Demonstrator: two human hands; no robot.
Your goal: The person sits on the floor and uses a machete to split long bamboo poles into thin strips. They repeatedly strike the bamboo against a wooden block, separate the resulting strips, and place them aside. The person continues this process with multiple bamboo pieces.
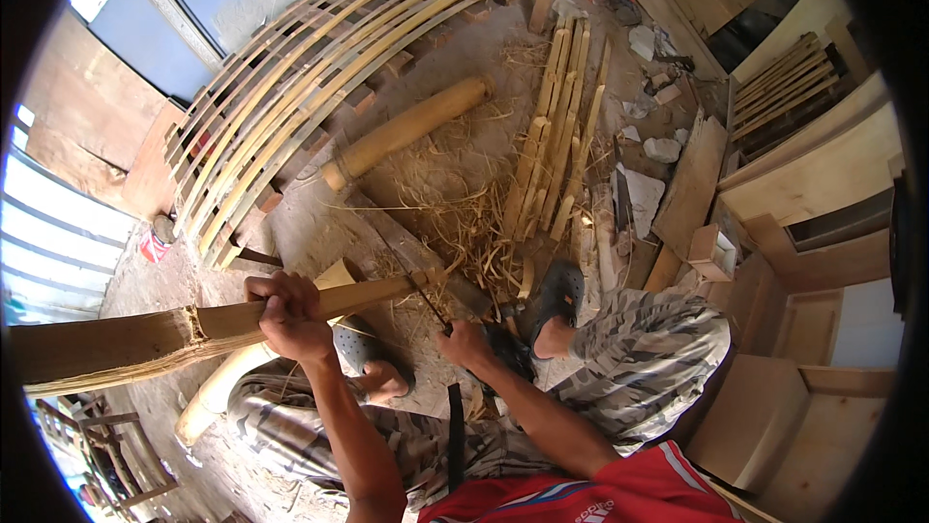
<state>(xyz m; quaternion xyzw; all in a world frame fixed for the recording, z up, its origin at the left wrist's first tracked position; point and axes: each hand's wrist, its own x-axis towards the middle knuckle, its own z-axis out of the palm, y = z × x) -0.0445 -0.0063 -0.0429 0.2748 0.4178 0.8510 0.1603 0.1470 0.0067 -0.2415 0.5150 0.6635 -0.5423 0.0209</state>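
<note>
My left hand (290, 315) is closed around a long split bamboo piece (126, 344), which runs from the left edge of the view across in front of my knees. In my right hand (466, 344) is the handle of a long, thin-bladed knife (395, 257). The dark blade slants up and left, crossing the bamboo close to its narrow right end. I cannot tell how deep the edge sits in it. Beneath that end, curly bamboo shavings (469, 199) cover the floor between my feet and beyond. Another pale bamboo pole (215, 392) lies under the held piece.
A thick bamboo length (411, 131) lies ahead on the floor. Several split strips (554, 136) are stacked right of it. A slatted bamboo frame (324, 78) stands at far left. Rubble (662, 149) and wooden boards (692, 184) line the right, beside wooden cabinet parts (750, 417).
</note>
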